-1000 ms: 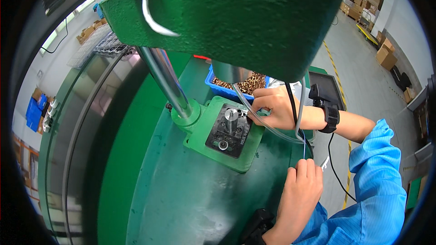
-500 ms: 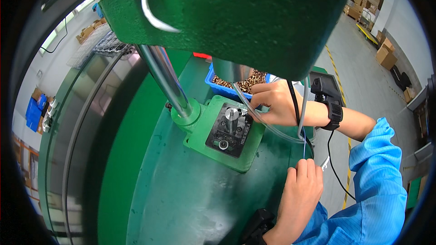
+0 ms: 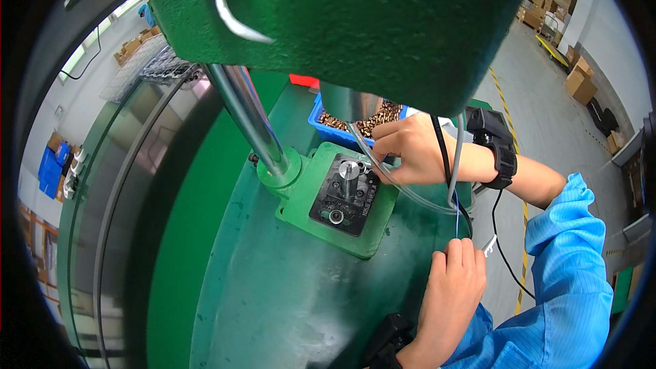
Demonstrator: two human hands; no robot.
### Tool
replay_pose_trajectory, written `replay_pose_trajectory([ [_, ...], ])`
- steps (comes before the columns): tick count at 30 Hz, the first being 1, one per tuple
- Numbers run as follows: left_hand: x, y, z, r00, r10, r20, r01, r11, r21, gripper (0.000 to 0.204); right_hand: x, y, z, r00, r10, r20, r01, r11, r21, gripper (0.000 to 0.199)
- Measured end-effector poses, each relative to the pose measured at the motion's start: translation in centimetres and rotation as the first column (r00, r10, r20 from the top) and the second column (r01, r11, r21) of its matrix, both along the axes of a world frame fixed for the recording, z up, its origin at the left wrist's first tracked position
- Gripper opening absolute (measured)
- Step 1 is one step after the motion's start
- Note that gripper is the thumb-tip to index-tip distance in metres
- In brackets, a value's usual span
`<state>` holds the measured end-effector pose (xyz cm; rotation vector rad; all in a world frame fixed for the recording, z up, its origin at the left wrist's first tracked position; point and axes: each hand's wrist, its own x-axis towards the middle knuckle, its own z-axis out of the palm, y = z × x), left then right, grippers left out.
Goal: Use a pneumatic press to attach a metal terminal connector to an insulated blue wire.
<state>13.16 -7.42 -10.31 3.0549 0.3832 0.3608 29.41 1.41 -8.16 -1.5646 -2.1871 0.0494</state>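
Note:
A green bench press stands before me, its cast head (image 3: 335,27) above a green base (image 3: 372,239). On the base lies a black plate (image 3: 321,198) with a short upright steel post (image 3: 349,176). My right hand (image 3: 413,154) reaches in from the right, fingers curled in a pinch beside the post at the plate's far right corner. What the fingertips hold is hidden. Lower down, my left hand (image 3: 452,294) is closed on a thin bluish wire (image 3: 457,222) that runs upward behind the tubing. A small white piece (image 3: 490,244) shows beside its knuckles.
Behind the base sits a blue bin (image 3: 316,117) of small brass-coloured parts (image 3: 376,123). A clear tube (image 3: 417,199) and black cable (image 3: 444,150) hang by my right hand. The steel column (image 3: 249,113) rises left of the plate. Cartons (image 3: 581,82) stand across the floor.
My right hand and wrist have shifted slightly downward, with the fingers still beside the plate's corner. My left hand stays in place on the wire.

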Motion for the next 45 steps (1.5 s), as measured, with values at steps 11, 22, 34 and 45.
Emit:
replay_pose_trajectory([
  [11,-0.1,0.0,0.2,1.000,0.002,-0.009,-0.002,1.000,0.013,0.006,0.1,0.1,0.3,0.989,0.079,0.127,-0.083,0.996,0.028,0.010],
  [22,-0.1,0.0,0.2,1.000,0.004,0.001,-0.004,1.000,0.008,0.005,0.3,0.7,-0.1,0.985,0.130,0.116,-0.139,0.988,0.072,0.012],
  [34,-0.1,0.1,0.4,1.000,0.015,-0.014,-0.015,1.000,0.026,0.005,0.8,1.5,0.5,0.985,0.172,0.028,-0.172,0.985,-0.024,0.012],
  [45,0.0,0.0,0.3,1.000,0.020,-0.010,-0.019,0.999,0.034,0.005,0.5,1.1,0.7,0.990,0.141,0.022,-0.141,0.990,-0.026,0.011],
])
